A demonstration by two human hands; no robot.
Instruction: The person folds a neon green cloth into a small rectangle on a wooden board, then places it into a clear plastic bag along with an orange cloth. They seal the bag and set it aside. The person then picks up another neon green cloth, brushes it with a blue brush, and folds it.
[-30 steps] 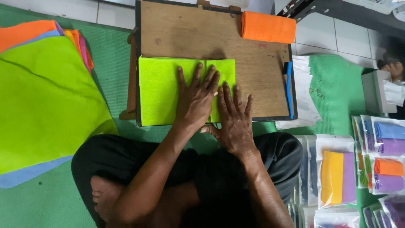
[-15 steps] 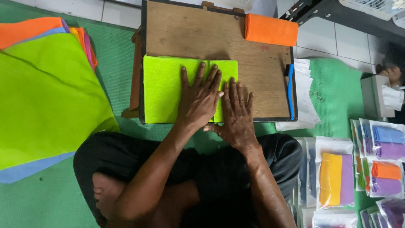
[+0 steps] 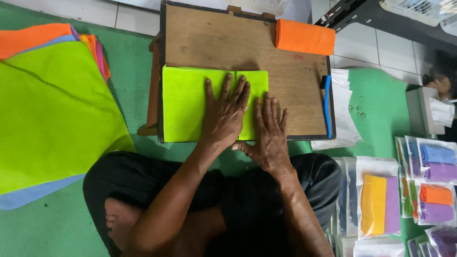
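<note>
A folded lime-green cloth (image 3: 183, 102) lies flat on a small wooden board (image 3: 209, 38) in front of me. My left hand (image 3: 225, 112) presses palm-down on the cloth's right half, fingers spread. My right hand (image 3: 269, 131) lies flat beside it, over the cloth's right edge and the bare board, its thumb tucked under the left hand. Neither hand grips anything. A rolled orange cloth (image 3: 304, 36) rests at the board's far right corner.
A stack of large cloths, lime green on top (image 3: 52, 109), lies on the green mat at left. A blue pen-like tool (image 3: 326, 102) and clear plastic bags (image 3: 343, 109) sit right of the board. Bagged coloured cloths (image 3: 381, 202) lie at right. Another person's hand (image 3: 440, 85) shows far right.
Both hands stay flat on the cloth; the right hand has slid slightly back toward me and to the right. The view shifted a little.
</note>
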